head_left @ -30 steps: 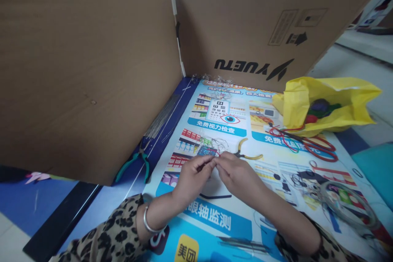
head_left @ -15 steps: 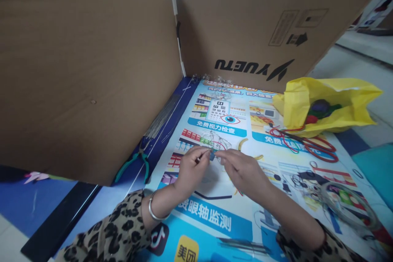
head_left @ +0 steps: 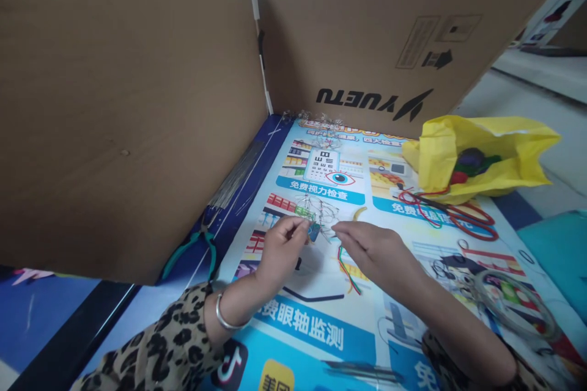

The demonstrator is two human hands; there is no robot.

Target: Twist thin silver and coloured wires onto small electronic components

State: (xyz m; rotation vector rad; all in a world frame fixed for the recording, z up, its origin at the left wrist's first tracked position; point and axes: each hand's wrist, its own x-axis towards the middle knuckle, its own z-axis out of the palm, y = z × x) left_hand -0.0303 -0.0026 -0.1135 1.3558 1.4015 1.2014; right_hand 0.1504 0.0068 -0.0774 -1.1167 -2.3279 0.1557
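Observation:
My left hand (head_left: pixel 283 252), with a silver bangle at its wrist, is closed in a pinch near the middle of the poster. A small dark blue patch (head_left: pixel 314 231) shows at its fingertips; whether it is held or printed I cannot tell. Just beyond the fingers are thin wire loops (head_left: pixel 323 209), petal-like in shape. To the right, my right hand (head_left: pixel 373 250) is also pinched, its fingertips apart from the left ones. What it grips is too fine to make out. Below its fingers runs a red and green cord (head_left: pixel 348 272).
Cardboard walls (head_left: pixel 358 30) stand at the left and back. Teal-handled pliers (head_left: pixel 190 250) and a bundle of wires (head_left: pixel 233 180) lie left. On the right are a yellow bag (head_left: pixel 438 156), red-handled scissors (head_left: pixel 472 223) and a wire coil (head_left: pixel 545 317). Tweezers-like metal tools (head_left: pixel 362 370) lie in front.
My hands have drawn apart, the right one shifting to the right. More of the red and green cord is uncovered. The whole view has shifted slightly.

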